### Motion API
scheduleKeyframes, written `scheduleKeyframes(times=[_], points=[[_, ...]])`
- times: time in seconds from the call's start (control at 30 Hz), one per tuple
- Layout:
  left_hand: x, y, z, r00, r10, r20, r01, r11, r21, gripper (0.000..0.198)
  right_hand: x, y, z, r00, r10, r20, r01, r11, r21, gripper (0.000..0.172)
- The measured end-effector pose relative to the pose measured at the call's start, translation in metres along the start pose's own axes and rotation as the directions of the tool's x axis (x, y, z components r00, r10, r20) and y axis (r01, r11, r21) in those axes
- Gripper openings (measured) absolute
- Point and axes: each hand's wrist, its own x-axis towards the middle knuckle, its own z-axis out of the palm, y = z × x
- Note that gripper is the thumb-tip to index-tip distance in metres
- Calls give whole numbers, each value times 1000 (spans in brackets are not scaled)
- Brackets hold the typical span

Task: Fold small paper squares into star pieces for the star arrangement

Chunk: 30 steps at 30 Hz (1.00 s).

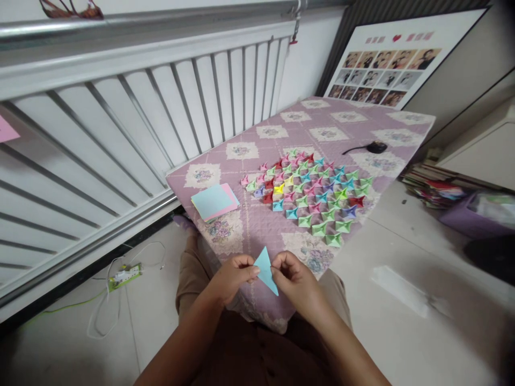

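A light blue piece of folded paper (265, 271), shaped like a narrow diamond, is held up over the near corner of the table. My left hand (237, 276) pinches its left edge between thumb and fingers. On its right edge, my right hand (293, 276) grips it the same way. Beyond the hands, to the left, lies a stack of square paper sheets (213, 202), with blue on top and pink showing beneath. Many small folded paper boats (309, 185) in green, pink, blue, red, yellow and purple stand in rows farther out on the table.
The table (257, 230) wears a purple cloth with flower patches. A black object with a cable (376, 147) lies at its right side. A white radiator (161, 107) runs along the left. On the floor are a power strip (125, 275) and a purple bin (462, 220).
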Motion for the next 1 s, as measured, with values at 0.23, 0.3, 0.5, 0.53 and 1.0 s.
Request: scheduleKeyframes(times=[0.23, 0.3, 0.5, 0.53, 1.0], points=[[3, -9, 0, 999, 2, -33, 1, 997, 73, 24, -3, -4, -2, 990, -141, 23, 141, 950, -278, 8], [4, -11, -1, 999, 7, -31, -5, 998, 64, 26, -3, -4, -3, 987, -159, 26, 159, 939, -304, 9], [3, -15, -2, 999, 43, -29, -41, 996, 79, 26, -2, 0, -4, 966, -251, 59, 255, 892, -373, 15], [3, -15, -2, 998, 49, -40, -45, 995, 91, 25, -1, 0, -4, 960, -272, 68, 277, 880, -385, 16], [1, -6, 5, 998, -57, -15, 50, 950, -308, 37, -1, -16, -20, 855, -339, 392, 512, 670, -538, 34]])
